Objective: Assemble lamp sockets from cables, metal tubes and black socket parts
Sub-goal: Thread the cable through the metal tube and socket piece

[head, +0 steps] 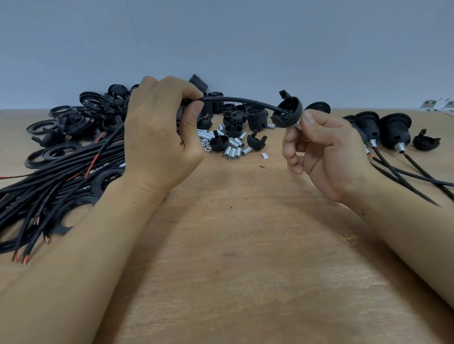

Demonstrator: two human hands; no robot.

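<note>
My left hand pinches a black cable between thumb and forefinger, above the table. The cable arcs to the right into a black dome-shaped socket cap. My right hand grips that cap from below with thumb and fingers; a bit of a metal tube shows under the cap. On the table behind lie several short metal tubes and loose black socket parts.
A bundle of black cables with red cores lies at the left, with black rings around it. Three assembled sockets with cables stand at the right, next to a loose cap. A grey wall closes the table's far edge.
</note>
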